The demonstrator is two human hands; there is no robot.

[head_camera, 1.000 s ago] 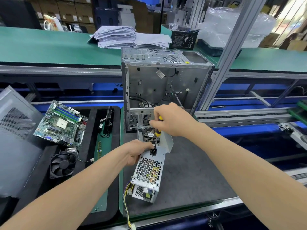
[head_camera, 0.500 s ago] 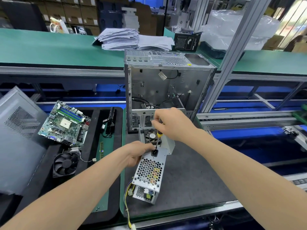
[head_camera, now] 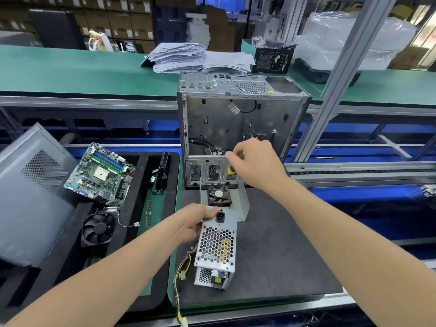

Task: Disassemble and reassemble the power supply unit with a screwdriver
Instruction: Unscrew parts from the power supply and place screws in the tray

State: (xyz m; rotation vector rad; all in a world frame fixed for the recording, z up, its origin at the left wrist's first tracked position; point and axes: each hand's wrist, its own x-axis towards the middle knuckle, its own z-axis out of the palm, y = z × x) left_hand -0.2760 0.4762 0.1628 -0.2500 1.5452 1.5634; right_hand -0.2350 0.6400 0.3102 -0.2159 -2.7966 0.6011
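Close to the front edge of the desk, on a dark grey rectangular mat, the silver perforated metal power supply unit lies tilted with its honeycomb vent face up. A bundle of yellow and black wires trails from its near left side. The left hand holds the unit's far left corner, fingers curled round the edge and thumb just beside the black power socket (so this grip is closed on the casing). Just beyond, a bent grey sheet-metal cover with a small black fan stands on the mat, right against the unit's far end. Above it, the right hand hovers, its grip pinching the yellow-and-black-handled screwdriver; the shaft and tip are too blurred to place. Behind the hand, an open silver steel computer case stands upright. Left of the mat, a green motherboard leans on a black foam tray, with a black square cooler fan nearer and a grey mesh-vented side panel at the far left. Farthest back, a stack of white papers and a black cardboard box rest on a second green-topped desk.
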